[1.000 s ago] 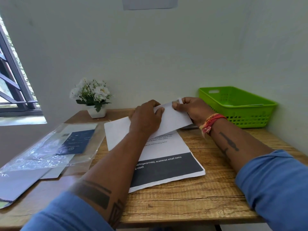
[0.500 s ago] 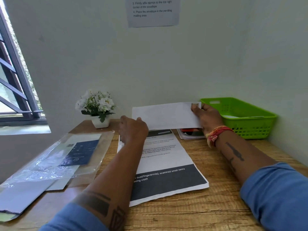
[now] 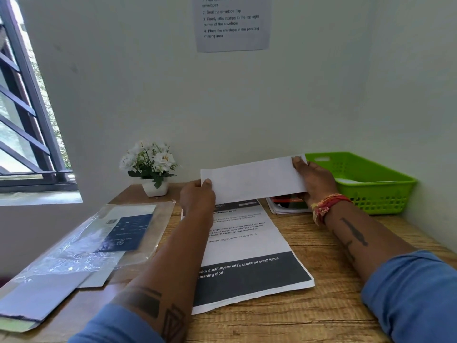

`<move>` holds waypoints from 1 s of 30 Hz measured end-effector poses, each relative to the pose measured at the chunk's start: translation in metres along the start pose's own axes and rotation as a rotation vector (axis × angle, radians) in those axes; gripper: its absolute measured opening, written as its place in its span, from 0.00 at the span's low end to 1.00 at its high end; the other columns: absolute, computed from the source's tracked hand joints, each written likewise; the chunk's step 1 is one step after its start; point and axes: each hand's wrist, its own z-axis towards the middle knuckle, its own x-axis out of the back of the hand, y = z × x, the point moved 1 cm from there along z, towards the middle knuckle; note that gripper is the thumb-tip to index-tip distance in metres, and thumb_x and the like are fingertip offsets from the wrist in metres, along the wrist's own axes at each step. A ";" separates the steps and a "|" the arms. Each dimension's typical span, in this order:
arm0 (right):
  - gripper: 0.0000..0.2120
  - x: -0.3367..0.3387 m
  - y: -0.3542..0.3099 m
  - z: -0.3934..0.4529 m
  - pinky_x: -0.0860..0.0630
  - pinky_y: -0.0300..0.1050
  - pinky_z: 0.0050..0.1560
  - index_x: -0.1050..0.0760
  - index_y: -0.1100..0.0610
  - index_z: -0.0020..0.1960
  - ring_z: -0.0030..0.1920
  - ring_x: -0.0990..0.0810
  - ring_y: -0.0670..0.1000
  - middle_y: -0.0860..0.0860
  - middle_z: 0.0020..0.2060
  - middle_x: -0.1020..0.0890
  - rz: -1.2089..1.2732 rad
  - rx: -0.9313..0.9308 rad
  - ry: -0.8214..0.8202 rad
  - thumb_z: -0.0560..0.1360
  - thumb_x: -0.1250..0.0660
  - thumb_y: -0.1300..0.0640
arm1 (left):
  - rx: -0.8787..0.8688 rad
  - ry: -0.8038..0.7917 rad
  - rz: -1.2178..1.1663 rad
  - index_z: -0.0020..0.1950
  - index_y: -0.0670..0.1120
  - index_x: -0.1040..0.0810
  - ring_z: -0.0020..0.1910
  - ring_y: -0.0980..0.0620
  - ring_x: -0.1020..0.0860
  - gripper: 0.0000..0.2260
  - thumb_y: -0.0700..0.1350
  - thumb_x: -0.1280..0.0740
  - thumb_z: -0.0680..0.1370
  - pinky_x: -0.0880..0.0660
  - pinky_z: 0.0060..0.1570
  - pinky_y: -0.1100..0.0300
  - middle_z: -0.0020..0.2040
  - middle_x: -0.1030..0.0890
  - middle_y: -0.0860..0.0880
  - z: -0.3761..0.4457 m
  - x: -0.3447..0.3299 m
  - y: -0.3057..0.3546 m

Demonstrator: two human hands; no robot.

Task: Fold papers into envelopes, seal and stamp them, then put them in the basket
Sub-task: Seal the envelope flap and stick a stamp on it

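Observation:
A white folded paper [image 3: 252, 180] is held upright above the far middle of the wooden table [image 3: 321, 305]. My left hand [image 3: 196, 196] pinches its lower left corner and my right hand [image 3: 314, 179] grips its right end. Beneath it lies a stack of printed sheets [image 3: 247, 256] with a dark band near the front. At the back right stands the green basket [image 3: 371, 184], with something white inside it.
A clear plastic packet of envelopes [image 3: 99, 241] lies at the left, and grey envelopes [image 3: 37, 298] reach the front-left edge. A small white flower pot [image 3: 154, 169] stands at the back. A booklet with red print [image 3: 286, 204] lies beside the basket. An instruction sheet [image 3: 231, 21] hangs on the wall.
The folded paper rose off the stack to an upright hold. My left hand left it, then took its left corner. The view tilted upward.

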 end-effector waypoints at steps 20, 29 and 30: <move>0.41 -0.002 -0.034 -0.010 0.23 0.54 0.63 0.47 0.55 0.81 0.62 0.21 0.59 0.59 0.65 0.22 -0.474 0.341 0.290 0.76 0.27 0.53 | 0.188 -0.421 -0.295 0.57 0.40 0.19 0.37 0.48 0.21 0.06 0.40 0.31 0.81 0.25 0.35 0.57 0.45 0.15 0.43 -0.022 -0.004 0.019; 0.33 0.050 -0.114 -0.009 0.30 0.48 0.63 0.34 0.62 0.73 0.69 0.27 0.61 0.60 0.70 0.27 -0.853 0.192 0.156 0.76 0.28 0.46 | 0.372 -0.786 -0.272 0.55 0.33 0.20 0.50 0.42 0.16 0.06 0.30 0.34 0.79 0.16 0.42 0.59 0.56 0.18 0.35 -0.108 -0.064 0.060; 0.36 0.061 -0.122 -0.008 0.31 0.49 0.66 0.34 0.62 0.73 0.71 0.30 0.62 0.61 0.73 0.30 -1.008 0.130 0.126 0.75 0.30 0.40 | 0.393 -0.794 -0.292 0.53 0.32 0.21 0.49 0.42 0.16 0.05 0.29 0.34 0.79 0.16 0.40 0.60 0.55 0.19 0.35 -0.119 -0.077 0.063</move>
